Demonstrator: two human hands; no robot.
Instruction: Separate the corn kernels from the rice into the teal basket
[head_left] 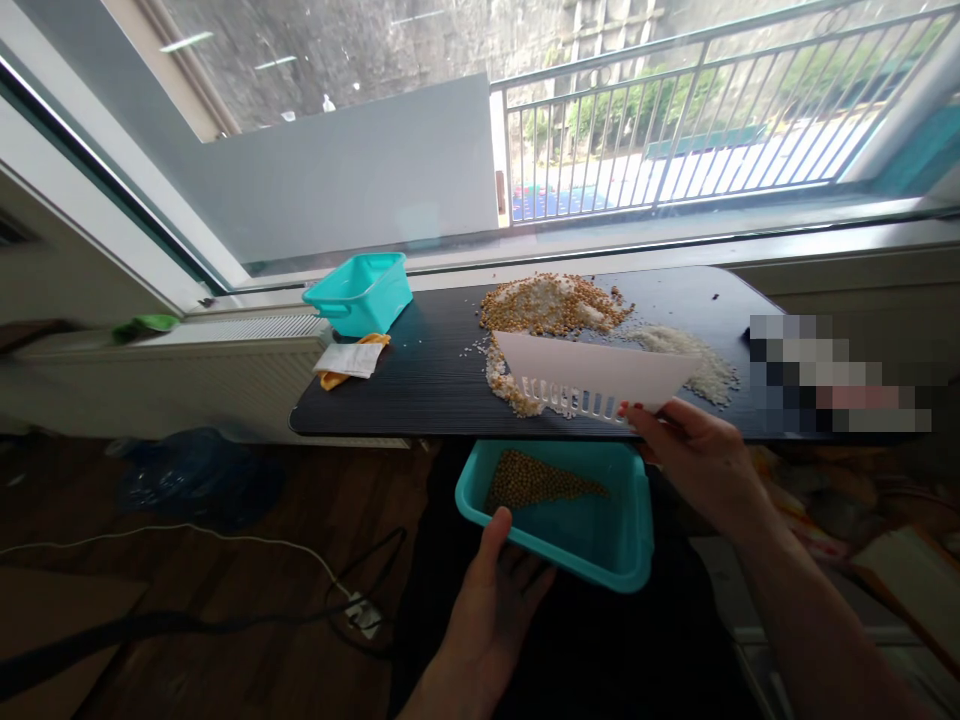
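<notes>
My left hand (491,590) grips the near rim of a turquoise plastic bin (643,540), thumb over the edge and fingers beneath. The bin sits below the table's front edge, with round tan beans (532,482) in its left part. Between the thumb and fingers of my right hand (701,450) is a thin white slotted sheet (592,368). It is held by its lower right part, with its row of slots along the lower edge. Behind it lies a mixed heap of beans and white grains (551,303). To the right spreads a pile of white, rice-like grains (697,365).
The dark table (427,385) stands against a window. On its left are a second turquoise bin (367,300) and a folded paper on yellow cloth (351,360). A radiator (240,385) stands further left. A cable and power strip (364,615) lie on the floor.
</notes>
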